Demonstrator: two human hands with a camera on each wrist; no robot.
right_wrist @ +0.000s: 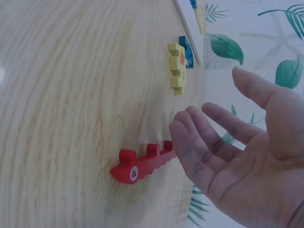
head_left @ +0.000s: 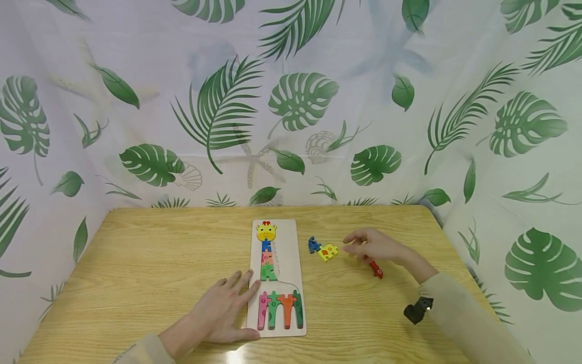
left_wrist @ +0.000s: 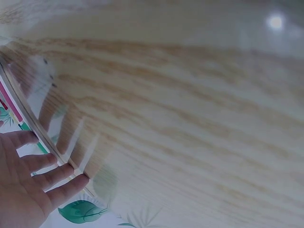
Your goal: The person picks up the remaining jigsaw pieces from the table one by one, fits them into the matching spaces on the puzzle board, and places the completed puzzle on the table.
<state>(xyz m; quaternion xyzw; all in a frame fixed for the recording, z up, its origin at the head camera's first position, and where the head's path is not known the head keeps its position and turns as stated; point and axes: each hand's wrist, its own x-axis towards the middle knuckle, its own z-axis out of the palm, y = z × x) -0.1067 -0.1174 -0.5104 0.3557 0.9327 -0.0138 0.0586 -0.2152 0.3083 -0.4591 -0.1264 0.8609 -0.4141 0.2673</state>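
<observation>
A pale wooden puzzle board [head_left: 287, 263] lies on the table, with a giraffe's yellow head [head_left: 266, 232], neck pieces [head_left: 267, 258] and coloured leg pieces [head_left: 287, 311] set in it; the body space between neck and legs is bare. My left hand [head_left: 223, 308] rests at the board's left edge, fingers spread and touching it. My right hand [head_left: 375, 245] hovers above the table, fingers loosely bent, holding nothing. Under it lies a red puzzle piece [right_wrist: 137, 166] marked 4, partly hidden by the hand in the head view. Left of that hand sit a yellow piece [head_left: 328, 252] and a blue piece [head_left: 313, 245].
The wood-grain table [head_left: 159, 258] ends at a leaf-printed curtain [head_left: 300, 126] behind and at both sides. A small black device [head_left: 418, 310] is strapped at the right wrist.
</observation>
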